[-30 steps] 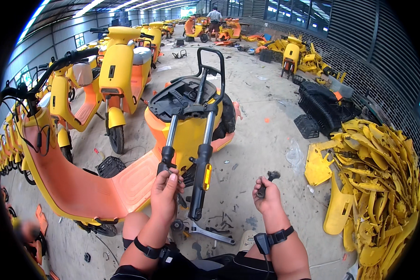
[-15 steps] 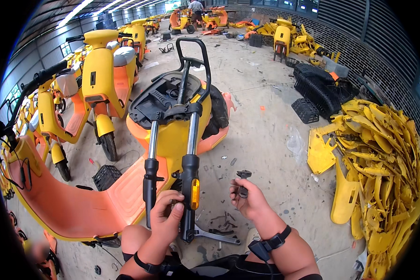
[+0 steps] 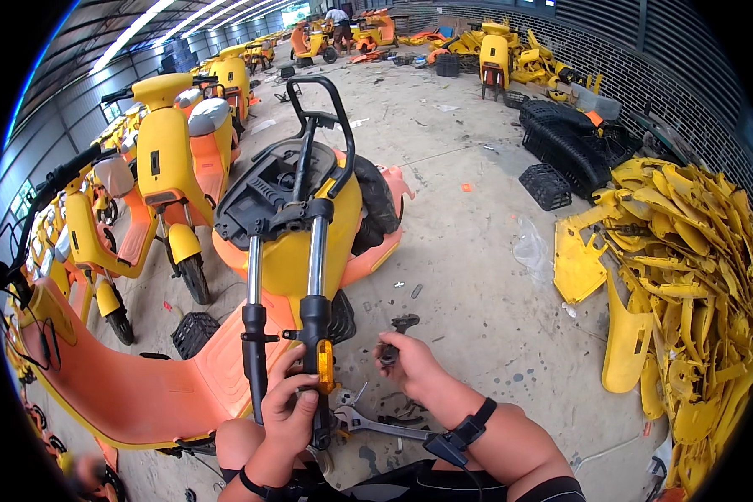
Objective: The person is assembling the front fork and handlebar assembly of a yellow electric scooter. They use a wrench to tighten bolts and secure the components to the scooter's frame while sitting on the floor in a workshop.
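Observation:
My left hand has its fingers curled beside the black fork leg of an upended yellow-and-orange scooter. An orange reflector on that leg is close to its fingertips. Thumb and fingers are bent toward each other; what lies between them is too small to name. My right hand is closed around a small dark part with a short crosswise head, held clear of the fork on its right. Below the hands, a silver wrench lies near the fork's lower end.
Several yellow-and-orange scooters stand in rows at the left. A heap of yellow plastic panels lies at the right, with black crates behind it. Small dark scraps litter the concrete floor. A person is far back.
The scooter and fork appear further left in the picture. My right hand has come left and a little lower, still with the dark part. My left hand sits lower beside the fork leg.

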Available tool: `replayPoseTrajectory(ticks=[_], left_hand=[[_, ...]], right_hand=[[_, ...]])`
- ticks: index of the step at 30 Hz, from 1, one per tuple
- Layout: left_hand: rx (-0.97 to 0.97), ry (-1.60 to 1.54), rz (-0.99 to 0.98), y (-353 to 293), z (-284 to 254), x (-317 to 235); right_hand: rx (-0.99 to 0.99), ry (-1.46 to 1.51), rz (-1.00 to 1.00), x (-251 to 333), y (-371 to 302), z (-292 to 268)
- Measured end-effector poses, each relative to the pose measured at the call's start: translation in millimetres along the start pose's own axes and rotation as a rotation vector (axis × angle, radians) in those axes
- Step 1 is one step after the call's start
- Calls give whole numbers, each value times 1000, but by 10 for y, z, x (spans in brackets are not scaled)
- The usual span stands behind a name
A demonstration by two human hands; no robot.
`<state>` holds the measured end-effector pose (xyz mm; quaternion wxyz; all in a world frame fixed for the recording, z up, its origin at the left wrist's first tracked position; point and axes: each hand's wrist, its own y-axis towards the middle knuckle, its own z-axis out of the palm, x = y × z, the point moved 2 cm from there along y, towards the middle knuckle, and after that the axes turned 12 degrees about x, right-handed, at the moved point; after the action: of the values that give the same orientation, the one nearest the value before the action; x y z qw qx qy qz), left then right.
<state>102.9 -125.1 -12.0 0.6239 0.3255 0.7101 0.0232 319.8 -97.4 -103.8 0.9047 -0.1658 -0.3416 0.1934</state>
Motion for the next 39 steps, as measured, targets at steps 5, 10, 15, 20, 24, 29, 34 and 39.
replayPoseTrajectory(ticks=[5, 10, 15, 20, 24, 29, 34, 39], left_hand=[[-17, 72, -25, -23, -21, -6], [-47, 89, -3, -26, 3, -28], [-47, 169, 0, -23, 28, -103], [-68, 210, 3, 5, 99, -153], [-87, 210, 1, 0, 113, -157], [-14, 374, 40, 65, 235, -232], [6, 435, 39, 60, 350, -234], [-38, 488, 110, 40, 401, -241]], right_hand=[[105, 42, 31, -95, -71, 225], [339, -78, -39, -248, -127, 395], [551, -153, -75, -231, -368, 628], [679, -53, -93, -347, -477, 679], [691, -4, -142, -402, -533, 748], [684, 28, -151, -493, -455, 633], [683, 70, -153, -470, -536, 616], [700, 63, -148, -420, -561, 636]])
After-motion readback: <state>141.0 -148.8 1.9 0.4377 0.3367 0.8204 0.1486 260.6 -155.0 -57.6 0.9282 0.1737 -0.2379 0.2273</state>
